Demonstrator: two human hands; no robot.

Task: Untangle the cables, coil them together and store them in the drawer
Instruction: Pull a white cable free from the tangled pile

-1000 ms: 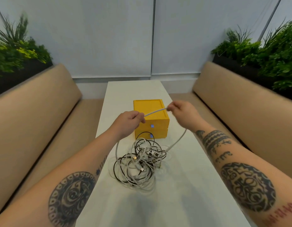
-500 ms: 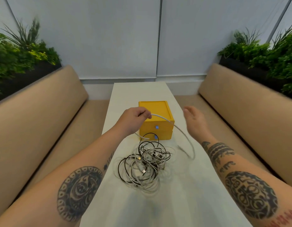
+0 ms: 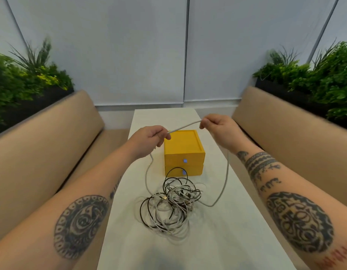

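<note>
So right now both hands are up over the desk point(image 3: 239, 236) with a stretch of white cable point(image 3: 185, 126) pulled fairly straight between them. The left hand point(image 3: 149, 139) has its fingers curled around the cable at about 10 o'clock from the yellow drawer box point(image 3: 183, 151), and the right hand point(image 3: 217, 127) pinches it at about 1 o'clock. From each hand the cable drops back down into the tangle point(image 3: 168, 209), which sits on the desk at 6 o'clock from the box, just in front of it, black and white loops all mixed up. The right-side drop makes a big slack loop out at 3 o'clock of the pile before it heads back in. Both drawers look closed, so I'd say it's early days: one cable being teased out, nothing coiled. My tip for this step is to feed hand over hand toward a free end and lift gently instead of yanking, because a hard pull probably just cinches the knots tighter or drags the whole pile into the box. I can't really tell where this cable's plugs are in that mess, too small and blurry, so follow it in slowly and shake loops off as they catch. Open a drawer before the coil is in hand.
</note>
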